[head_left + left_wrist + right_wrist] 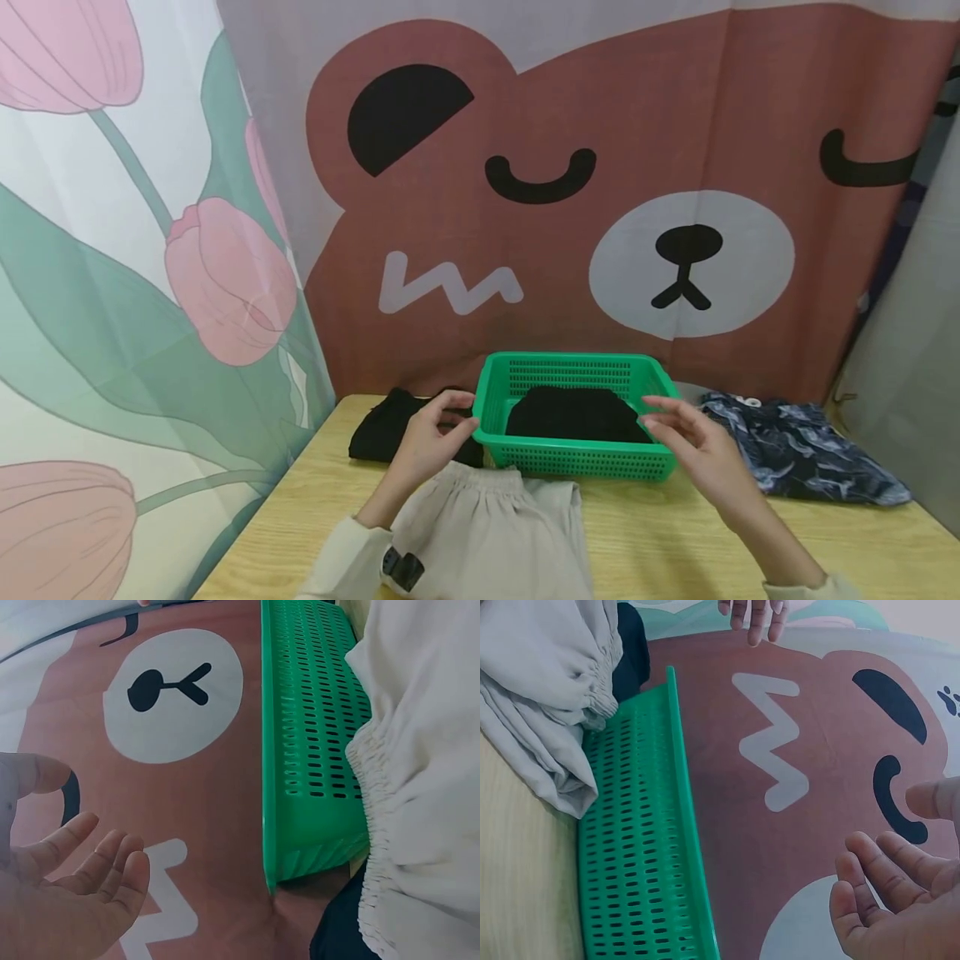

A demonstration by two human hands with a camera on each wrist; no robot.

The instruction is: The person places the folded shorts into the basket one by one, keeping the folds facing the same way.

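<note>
A green plastic basket (585, 458) stands on the table with a folded black garment (573, 412) inside. At its left end is my left hand (431, 437), fingers loosely bent and holding nothing. My right hand (701, 450) is by the basket's right end, thumb and fingers apart with nothing between them. Both wrist views show the left hand (90, 877) and the right hand (900, 885) raised above rim level with relaxed fingers. In front of the basket lie beige trousers (491, 525) with a gathered elastic waistband, nearest the left forearm.
Another folded black garment (382, 429) lies left of the basket, partly behind the left hand. A dark patterned garment (810, 450) lies to the right on the wooden table (660, 533). A bear-print curtain (555, 250) hangs behind, with a tulip-print curtain (150, 292) at the left.
</note>
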